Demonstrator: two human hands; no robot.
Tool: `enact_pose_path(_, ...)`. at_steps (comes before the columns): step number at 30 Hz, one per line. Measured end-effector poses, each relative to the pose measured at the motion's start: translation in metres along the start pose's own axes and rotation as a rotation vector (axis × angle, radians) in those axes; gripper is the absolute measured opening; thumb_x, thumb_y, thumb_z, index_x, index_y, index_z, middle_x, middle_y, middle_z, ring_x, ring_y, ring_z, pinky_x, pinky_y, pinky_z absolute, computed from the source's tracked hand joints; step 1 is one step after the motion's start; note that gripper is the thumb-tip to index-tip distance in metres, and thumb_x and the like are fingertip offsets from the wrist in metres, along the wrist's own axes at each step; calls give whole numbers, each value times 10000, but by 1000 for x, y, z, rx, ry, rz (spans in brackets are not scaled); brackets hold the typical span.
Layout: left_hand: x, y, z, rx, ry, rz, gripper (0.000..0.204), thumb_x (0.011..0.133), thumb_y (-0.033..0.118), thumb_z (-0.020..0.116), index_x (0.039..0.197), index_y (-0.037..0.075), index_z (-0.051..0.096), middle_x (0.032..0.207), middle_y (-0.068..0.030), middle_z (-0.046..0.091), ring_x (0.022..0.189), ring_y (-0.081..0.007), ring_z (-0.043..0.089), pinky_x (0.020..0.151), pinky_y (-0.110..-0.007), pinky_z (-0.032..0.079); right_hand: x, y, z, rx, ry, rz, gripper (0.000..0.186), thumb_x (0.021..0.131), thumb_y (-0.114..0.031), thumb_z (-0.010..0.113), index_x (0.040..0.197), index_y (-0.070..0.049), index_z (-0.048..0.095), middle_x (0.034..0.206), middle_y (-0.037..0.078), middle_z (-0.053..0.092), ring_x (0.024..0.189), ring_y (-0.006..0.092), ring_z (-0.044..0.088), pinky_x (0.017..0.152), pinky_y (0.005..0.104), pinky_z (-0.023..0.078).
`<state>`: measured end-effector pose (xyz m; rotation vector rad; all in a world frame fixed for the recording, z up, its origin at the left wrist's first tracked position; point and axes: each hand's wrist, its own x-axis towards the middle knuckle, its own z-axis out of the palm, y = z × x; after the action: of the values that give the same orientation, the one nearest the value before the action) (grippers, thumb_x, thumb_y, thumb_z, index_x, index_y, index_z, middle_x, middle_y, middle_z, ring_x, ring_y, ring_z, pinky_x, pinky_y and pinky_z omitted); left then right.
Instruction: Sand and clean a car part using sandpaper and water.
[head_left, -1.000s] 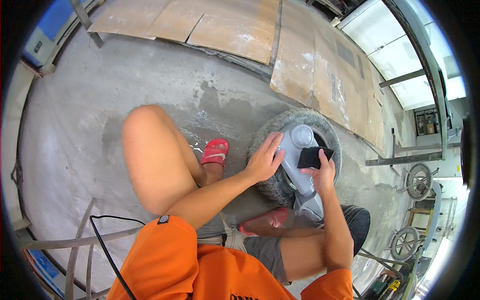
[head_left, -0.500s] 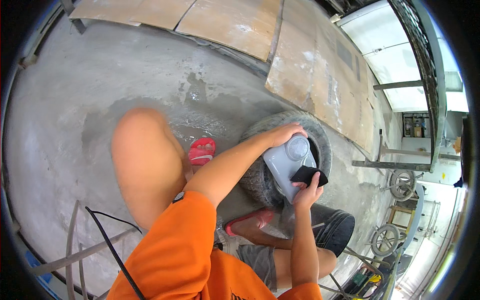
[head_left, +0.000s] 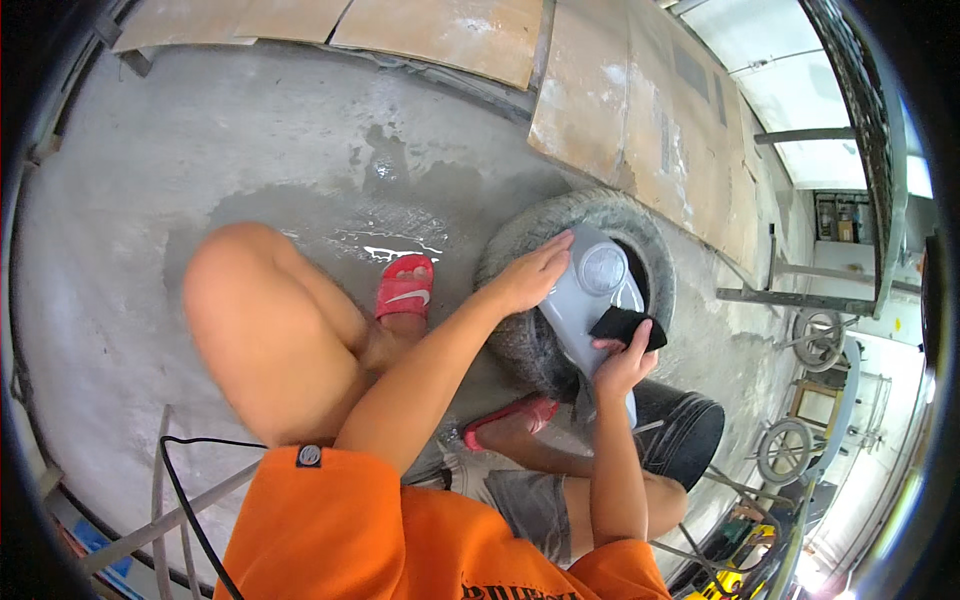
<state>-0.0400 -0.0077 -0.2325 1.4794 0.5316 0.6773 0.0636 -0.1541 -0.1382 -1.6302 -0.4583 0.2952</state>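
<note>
A smooth grey moulded part with a round raised disc lies tilted on a worn tyre on the floor. Against its upper left edge rests my left hand, fingers stretched out along the surface. Lower on the same part, my right hand grips a black pad, whose underside is hidden against or just over the grey surface. The part's lower end runs down behind my right wrist, beside a black bucket.
My legs and red sandals are on wet concrete. Cardboard sheets lie beyond the tyre. A metal frame and spoked wheels stand at the right; metal tubing and a black cable are at lower left.
My left hand has moved from the part's top end down to its left edge. The part has shifted slightly up and right in view, with my right hand still holding the pad.
</note>
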Motion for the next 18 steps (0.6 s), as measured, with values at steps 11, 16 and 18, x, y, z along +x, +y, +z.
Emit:
enact_pose_path(11,-96,80,113,69,500,-332,674,1048,174,487,1561,-139,183,1609,-366,256,1517,-445,296,1248,-496,263,21,-42,-7,134,-237,359,376,1051,-219,579,1317,46,552,1253,147,634,1019,288,694,705,383,672)
enact_pose_path(16,-116,115,100,-1181,370,-819,645,1036,156,471,1531,-159,205,1602,-328,282,1461,-467,368,1227,-519,359,48,-113,-54,-82,-619,262,645,1016,-397,651,1392,100,482,1332,168,600,1032,321,719,862,392,637)
enact_pose_path(18,-114,126,78,-1075,281,-908,601,1039,182,419,1483,-188,255,1545,-360,354,1424,-457,428,1224,-523,370,54,-133,-76,-128,-479,285,638,1015,-412,646,1343,122,526,1268,150,637,1014,275,719,880,384,633)
